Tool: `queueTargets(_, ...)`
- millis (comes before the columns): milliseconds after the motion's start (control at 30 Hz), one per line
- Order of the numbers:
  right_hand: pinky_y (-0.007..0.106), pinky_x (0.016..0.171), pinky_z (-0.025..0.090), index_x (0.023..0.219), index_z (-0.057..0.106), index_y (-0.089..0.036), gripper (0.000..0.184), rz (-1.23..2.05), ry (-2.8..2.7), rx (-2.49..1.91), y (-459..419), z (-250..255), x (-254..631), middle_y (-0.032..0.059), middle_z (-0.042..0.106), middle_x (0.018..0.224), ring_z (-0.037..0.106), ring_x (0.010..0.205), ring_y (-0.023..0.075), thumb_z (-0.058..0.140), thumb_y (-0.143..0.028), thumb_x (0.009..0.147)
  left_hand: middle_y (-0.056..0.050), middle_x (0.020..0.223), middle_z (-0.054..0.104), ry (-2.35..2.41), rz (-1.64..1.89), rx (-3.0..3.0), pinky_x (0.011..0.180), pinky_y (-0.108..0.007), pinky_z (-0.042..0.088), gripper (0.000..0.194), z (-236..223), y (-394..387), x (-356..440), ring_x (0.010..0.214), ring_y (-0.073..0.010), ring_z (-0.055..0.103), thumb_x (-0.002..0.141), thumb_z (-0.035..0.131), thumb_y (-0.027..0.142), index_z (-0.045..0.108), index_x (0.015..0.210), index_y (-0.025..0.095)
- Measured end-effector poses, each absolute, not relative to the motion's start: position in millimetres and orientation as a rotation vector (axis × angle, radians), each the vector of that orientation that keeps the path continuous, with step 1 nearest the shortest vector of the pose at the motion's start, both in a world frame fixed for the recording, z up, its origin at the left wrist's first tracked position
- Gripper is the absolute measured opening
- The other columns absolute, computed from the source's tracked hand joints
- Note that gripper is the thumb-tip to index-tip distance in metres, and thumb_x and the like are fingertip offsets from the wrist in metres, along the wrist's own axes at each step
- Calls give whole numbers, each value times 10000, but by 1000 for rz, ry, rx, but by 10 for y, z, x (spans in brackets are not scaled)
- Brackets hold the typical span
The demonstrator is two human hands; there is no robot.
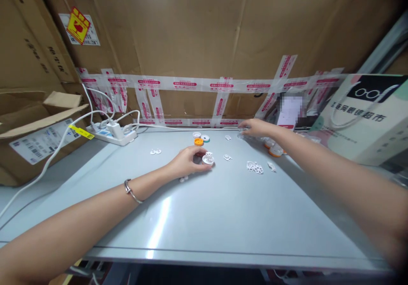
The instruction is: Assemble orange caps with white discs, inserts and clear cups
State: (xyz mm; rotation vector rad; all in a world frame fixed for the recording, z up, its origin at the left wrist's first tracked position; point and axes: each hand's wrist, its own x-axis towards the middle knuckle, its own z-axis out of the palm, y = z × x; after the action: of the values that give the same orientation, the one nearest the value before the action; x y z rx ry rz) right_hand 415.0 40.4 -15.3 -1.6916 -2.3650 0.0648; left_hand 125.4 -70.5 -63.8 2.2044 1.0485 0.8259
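My left hand (188, 163) pinches a small white round plastic base (208, 161) with a little white figure standing on top. It is held just above the table. At the back of the table, my right hand (254, 127) has its fingers bent down on a clear plastic piece (241, 135), whose exact shape is hard to make out. An orange round cap (198, 142), a white cap (196, 135) and a white-and-teal cap (205, 138) sit behind my left hand. White flat cut-out parts (254, 167) lie to the right.
Two small white discs (155, 152) lie at left. Clear domes with orange bases (276, 150) stand under my right forearm. A white power strip (116, 136) with cables, an open carton (38, 136), a phone (289, 112) and a paper bag (363, 119) line the table's back and sides.
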Motion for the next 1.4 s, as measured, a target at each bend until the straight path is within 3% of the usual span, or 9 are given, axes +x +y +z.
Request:
queueTargets(167, 420, 818, 469, 912, 677, -139, 266, 71, -2271, -1675, 301, -82, 4077, 133, 686, 951, 623, 897, 291, 640, -106, 651, -63, 966, 624, 1079, 812, 2172, 804, -305, 425, 375, -643, -705, 1256, 903, -195, 566, 669, 682, 413, 592, 927, 157)
queueTargets(300, 377, 863, 470, 1132, 575, -174, 337, 136, -2178, -1527, -57, 77, 3822, 103, 642, 1088, 607, 966, 222, 523, -265, 812, -45, 919, 626, 1094, 806, 2196, 780, -297, 421, 334, -649, -698, 1257, 873, -191, 563, 690, 657, 427, 601, 890, 166)
queueTargets(333, 371, 861, 475, 1163, 551, -180, 356, 331, -2135, -1359, -188, 88, 3724, 97, 640, 1093, 606, 974, 212, 507, -293, 828, -43, 913, 626, 1093, 810, 2204, 772, -293, 420, 331, -651, -696, 1258, 865, -190, 564, 690, 656, 429, 605, 888, 168)
queueTargets(433, 367, 864, 479, 1113, 565, -187, 357, 696, -2104, -1024, -564, 3, 3423, 77, 639, 1049, 607, 947, 193, 574, -312, 779, -38, 894, 628, 1105, 825, 2238, 745, -281, 421, 335, -657, -691, 1262, 836, -186, 566, 684, 658, 433, 617, 885, 170)
queueTargets(600, 351, 822, 497, 1014, 506, -201, 320, 860, -2016, -865, -782, -259, 3199, 48, 610, 985, 614, 884, 161, 638, -251, 727, -31, 871, 630, 1100, 840, 2276, 756, -274, 424, 336, -670, -677, 1257, 825, -184, 565, 673, 668, 429, 635, 884, 170)
queueTargets(933, 361, 893, 449, 938, 566, -183, 196, 790, -2143, -854, -755, -390, 3217, 42, 631, 955, 604, 938, 172, 606, -249, 757, -39, 942, 631, 1055, 817, 2258, 814, -284, 417, 316, -687, -645, 1246, 875, -191, 568, 691, 661, 404, 640, 903, 170)
queueTargets(1400, 360, 896, 465, 931, 623, -183, 185, 689, -2205, -841, -719, -454, 3184, 56, 668, 999, 617, 960, 190, 577, -255, 766, -35, 899, 652, 1053, 828, 2265, 781, -259, 431, 302, -709, -619, 1248, 845, -184, 582, 686, 666, 399, 667, 879, 167)
